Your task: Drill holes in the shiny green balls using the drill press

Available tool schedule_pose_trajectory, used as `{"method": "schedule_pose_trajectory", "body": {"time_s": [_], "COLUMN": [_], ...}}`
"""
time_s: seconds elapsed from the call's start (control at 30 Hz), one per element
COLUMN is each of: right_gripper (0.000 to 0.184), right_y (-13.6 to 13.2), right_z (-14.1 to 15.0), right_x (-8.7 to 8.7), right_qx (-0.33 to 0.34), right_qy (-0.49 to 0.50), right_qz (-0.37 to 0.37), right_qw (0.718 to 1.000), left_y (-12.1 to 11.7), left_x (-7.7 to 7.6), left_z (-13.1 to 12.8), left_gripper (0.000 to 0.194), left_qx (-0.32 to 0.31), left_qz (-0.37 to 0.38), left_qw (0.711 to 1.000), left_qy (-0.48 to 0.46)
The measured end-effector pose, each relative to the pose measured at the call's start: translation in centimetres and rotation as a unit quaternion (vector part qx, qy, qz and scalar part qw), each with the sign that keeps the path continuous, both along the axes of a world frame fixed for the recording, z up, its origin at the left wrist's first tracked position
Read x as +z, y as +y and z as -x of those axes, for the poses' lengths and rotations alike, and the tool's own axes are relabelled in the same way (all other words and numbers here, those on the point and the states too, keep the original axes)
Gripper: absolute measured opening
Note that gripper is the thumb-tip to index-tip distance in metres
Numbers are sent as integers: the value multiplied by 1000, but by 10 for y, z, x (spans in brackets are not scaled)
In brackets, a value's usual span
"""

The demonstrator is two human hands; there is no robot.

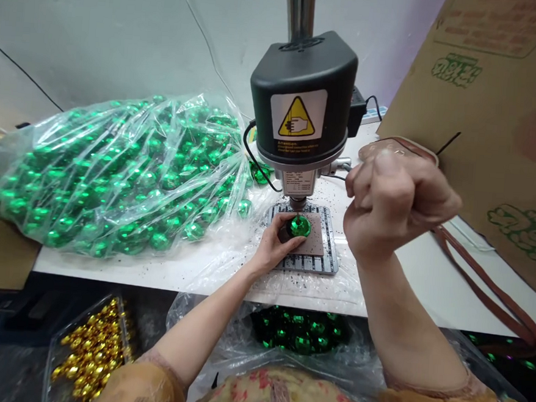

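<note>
A shiny green faceted ball (300, 226) rests on a brown square pad (314, 246), under the chuck of a small black drill press (302, 99). The fingers and thumb of my left hand (278, 241) pinch it from the left side. Beneath the pad is a grey slotted metal base (330, 260) sprinkled with dark shavings. My right hand (387, 200) is raised at the right of the machine, closed in a fist. A silver handle (341, 164) runs from the press toward its knuckles; the rest of the handle is hidden behind the fist.
A large clear bag (127, 179) of green balls lies on the white table (107, 268) at left. A cardboard box (494, 119) and a brown strap (487, 284) are at right. Below the edge are more green balls (302, 335) in plastic and a bin of gold balls (95, 348).
</note>
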State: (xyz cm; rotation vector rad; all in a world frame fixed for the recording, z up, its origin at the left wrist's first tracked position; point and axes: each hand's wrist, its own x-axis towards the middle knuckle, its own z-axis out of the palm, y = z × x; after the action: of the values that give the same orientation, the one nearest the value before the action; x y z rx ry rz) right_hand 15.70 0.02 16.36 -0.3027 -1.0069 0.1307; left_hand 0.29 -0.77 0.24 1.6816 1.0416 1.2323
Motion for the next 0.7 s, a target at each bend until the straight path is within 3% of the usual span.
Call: {"method": "schedule_pose_trajectory", "body": {"time_s": [0.17,0.27,0.37,0.47,0.53,0.6,0.67,0.7], "right_gripper": [48,50,50,48,46,44,44,44], "right_y": [3,4,4,4,3,3,3,3], "right_z": [-2,-4,-5,-6,-8,-9,-9,-9], "right_x": [26,27,25,23,23,23,22,22], "right_qx": [-5,-8,7,34,49,57,54,51], "right_qy": [-16,-23,-17,-15,-16,-17,-14,-13], "right_qz": [62,81,65,58,59,58,57,56], "right_qw": [998,996,998,998,997,997,997,997], "left_y": [-4,-29,-72,-110,-118,-106,-72,-48], "left_x": [4,11,14,12,13,17,25,30], "left_z": [-1,1,3,6,10,19,31,38], "left_gripper": [47,40,43,52,53,44,26,19], "left_qx": [41,85,-23,-165,-204,-173,-59,28], "left_qz": [-34,-111,-214,-302,-322,-310,-292,-280], "left_qw": [998,988,967,908,884,900,930,940], "left_qy": [13,60,134,238,272,253,216,195]}}
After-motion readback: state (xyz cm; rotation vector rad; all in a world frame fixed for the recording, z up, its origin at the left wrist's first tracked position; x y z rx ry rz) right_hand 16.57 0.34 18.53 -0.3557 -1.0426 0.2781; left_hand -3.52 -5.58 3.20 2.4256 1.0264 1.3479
